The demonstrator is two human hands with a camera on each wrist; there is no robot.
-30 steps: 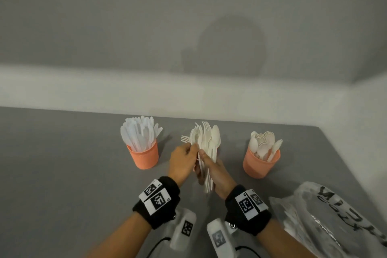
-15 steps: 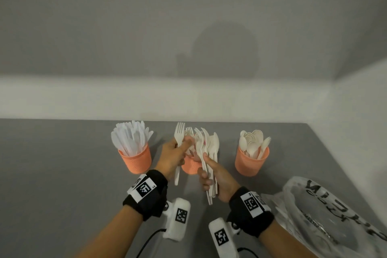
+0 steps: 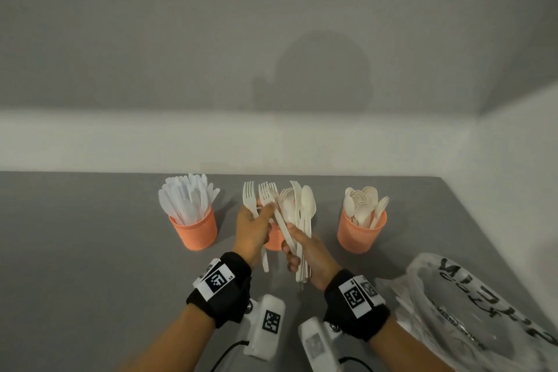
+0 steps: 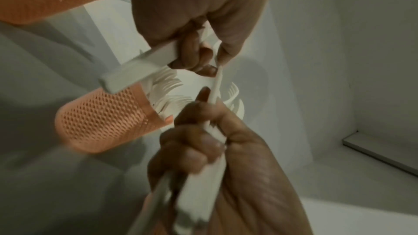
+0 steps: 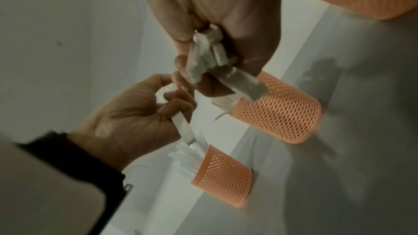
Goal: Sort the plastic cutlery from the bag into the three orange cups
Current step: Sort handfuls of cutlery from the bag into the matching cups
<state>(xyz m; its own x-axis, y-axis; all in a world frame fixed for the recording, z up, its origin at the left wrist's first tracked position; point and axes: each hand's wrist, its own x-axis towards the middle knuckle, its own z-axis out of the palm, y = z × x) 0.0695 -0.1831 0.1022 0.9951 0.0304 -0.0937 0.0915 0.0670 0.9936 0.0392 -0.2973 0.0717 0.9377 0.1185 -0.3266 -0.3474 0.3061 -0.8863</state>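
Left hand (image 3: 253,228): curled round the handle of one white fork (image 3: 249,197), tines up; thumb and fingertip also pinching a second fork (image 3: 269,195) that leans out of the bundle.
Right hand (image 3: 311,254): closed round a bundle of mixed cutlery (image 3: 303,214), handles down, a spoon bowl and a knife blade showing at the top.
Hands together: side by side, just in front of the middle cup, raised off the surface.
Middle cup (image 3: 274,238): orange mesh, mostly hidden behind the hands in the head view; fork tines inside, seen from the left wrist view.
Left cup (image 3: 195,231): orange mesh, upright, packed with white knives (image 3: 187,201).
Right cup (image 3: 359,232): orange mesh, upright, holding spoons (image 3: 363,204).
Bag (image 3: 471,311): clear plastic with black lettering, crumpled at near right; contents unclear.
Surface (image 3: 84,251): grey, cups in a row toward the far side, wall behind.
Wrists: black bands with square-code tags.
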